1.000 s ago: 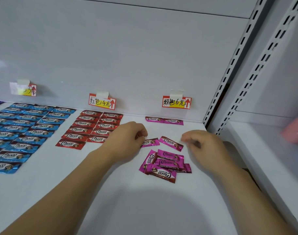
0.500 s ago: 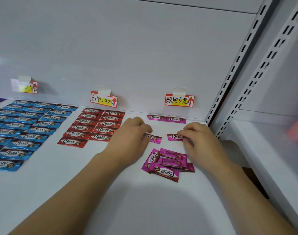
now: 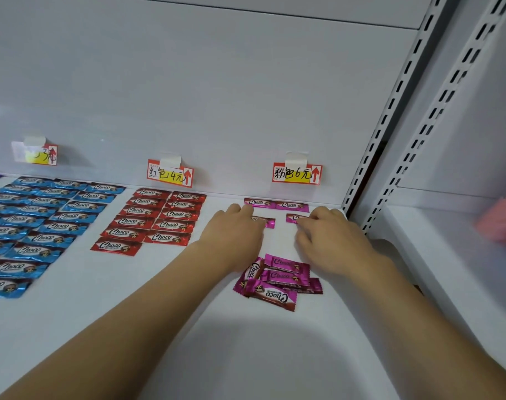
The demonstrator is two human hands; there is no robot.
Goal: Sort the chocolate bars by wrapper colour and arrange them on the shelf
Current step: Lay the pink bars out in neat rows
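On the white shelf (image 3: 148, 295), my left hand (image 3: 234, 232) pinches one end of a pink chocolate bar (image 3: 266, 222) lying flat. My right hand (image 3: 329, 238) pinches a second pink bar (image 3: 293, 218) beside it. Both bars sit just in front of two pink bars (image 3: 276, 204) laid against the back wall under the pink price label (image 3: 297, 173). A loose pile of pink bars (image 3: 277, 280) lies between my wrists. Red bars (image 3: 159, 217) form two columns under the red label (image 3: 169, 174). Blue bars (image 3: 38, 220) fill rows at the left.
A third label (image 3: 35, 153) hangs on the back wall above the blue bars. A slotted upright post (image 3: 390, 111) bounds the shelf on the right. Beyond it, a blurred pink object (image 3: 499, 217) sits on the neighbouring shelf.
Both hands have carried their pink bars away from the pile toward the back wall, and now hold them down in a second row just in front of the two placed bars.
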